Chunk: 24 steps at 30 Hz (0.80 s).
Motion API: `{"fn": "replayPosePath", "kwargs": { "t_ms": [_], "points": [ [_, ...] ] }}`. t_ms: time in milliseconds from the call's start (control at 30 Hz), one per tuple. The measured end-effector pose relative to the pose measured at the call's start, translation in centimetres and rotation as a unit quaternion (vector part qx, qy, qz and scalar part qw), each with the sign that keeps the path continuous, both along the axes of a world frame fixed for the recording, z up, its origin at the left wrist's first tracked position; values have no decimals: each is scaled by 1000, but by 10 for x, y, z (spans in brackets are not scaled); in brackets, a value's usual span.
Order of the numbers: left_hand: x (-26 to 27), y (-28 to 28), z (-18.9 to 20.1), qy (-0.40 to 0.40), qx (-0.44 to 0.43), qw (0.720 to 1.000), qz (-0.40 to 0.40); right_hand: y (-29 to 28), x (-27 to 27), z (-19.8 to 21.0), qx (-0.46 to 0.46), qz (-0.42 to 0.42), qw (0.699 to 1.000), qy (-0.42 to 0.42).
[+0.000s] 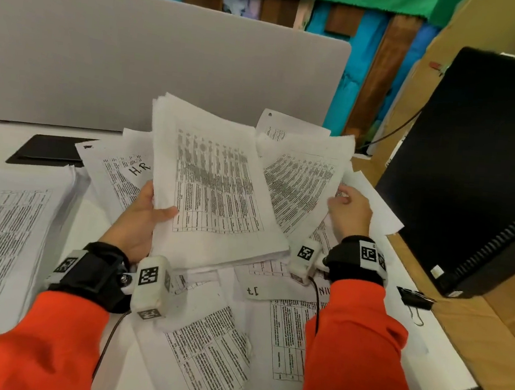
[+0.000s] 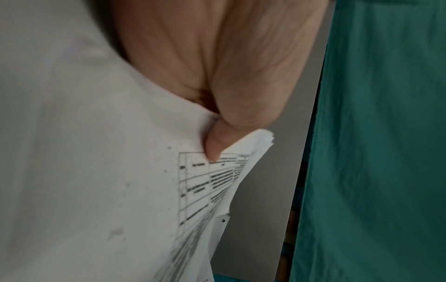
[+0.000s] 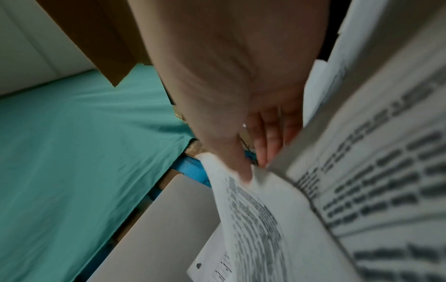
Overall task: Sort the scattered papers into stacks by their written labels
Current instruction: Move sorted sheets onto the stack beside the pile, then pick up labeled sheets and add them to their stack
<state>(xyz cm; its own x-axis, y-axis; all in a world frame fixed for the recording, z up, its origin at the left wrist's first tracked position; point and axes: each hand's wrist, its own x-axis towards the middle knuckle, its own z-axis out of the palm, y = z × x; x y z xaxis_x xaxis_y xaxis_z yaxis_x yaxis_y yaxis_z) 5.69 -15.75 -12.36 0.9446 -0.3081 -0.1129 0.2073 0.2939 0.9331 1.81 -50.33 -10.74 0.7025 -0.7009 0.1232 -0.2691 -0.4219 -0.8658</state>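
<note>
The left hand point(image 1: 139, 214) holds a thick bundle of printed papers point(image 1: 215, 187) lifted above the middle of the bench point(image 1: 442, 363), thumb pressed on the top sheet and the other fingers hidden beneath it. The right hand point(image 1: 348, 210) pinches the edge of a curling sheet point(image 1: 302, 180) just beside the bundle, thumb on top and fingers point(image 3: 263, 141) held together behind the paper. Loose papers point(image 1: 219, 362) lie scattered over the near half of the bench, one marked "H.R." point(image 1: 125, 174) at the left of the bundle. A flat stack point(image 1: 0, 237) rests along the left edge. A black binder clip point(image 1: 415, 298) sits at the right edge, near a black computer case point(image 1: 487, 174).
</note>
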Motion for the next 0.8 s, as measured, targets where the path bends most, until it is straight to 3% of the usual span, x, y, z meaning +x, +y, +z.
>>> {"fn": "replayPosePath", "kwargs": {
  "t_ms": [67,133,233,300,433,533,633,733,800],
  "points": [
    [3,1,0,5,-13,999,32,6,0,-3,20,92,993,66],
    [5,2,-1,14,-20,998,64,13,2,-3,17,122,985,121],
    [6,4,-1,26,-62,995,79,7,-2,12,2,28,995,93],
    [5,4,-1,32,-92,992,76,-5,-15,25,-6,19,993,116],
    [5,6,-4,78,-154,979,106,-25,-48,37,-85,62,953,283],
    [5,8,-5,91,-175,977,83,-24,-58,40,-134,115,911,373],
    [4,7,-4,61,-213,975,28,-25,-47,34,-48,165,916,362],
    [2,-1,1,36,-206,978,0,-23,-37,29,-34,200,905,374],
    [-1,-7,3,30,-135,990,-13,-13,-33,31,-37,180,938,294]
  ]
}}
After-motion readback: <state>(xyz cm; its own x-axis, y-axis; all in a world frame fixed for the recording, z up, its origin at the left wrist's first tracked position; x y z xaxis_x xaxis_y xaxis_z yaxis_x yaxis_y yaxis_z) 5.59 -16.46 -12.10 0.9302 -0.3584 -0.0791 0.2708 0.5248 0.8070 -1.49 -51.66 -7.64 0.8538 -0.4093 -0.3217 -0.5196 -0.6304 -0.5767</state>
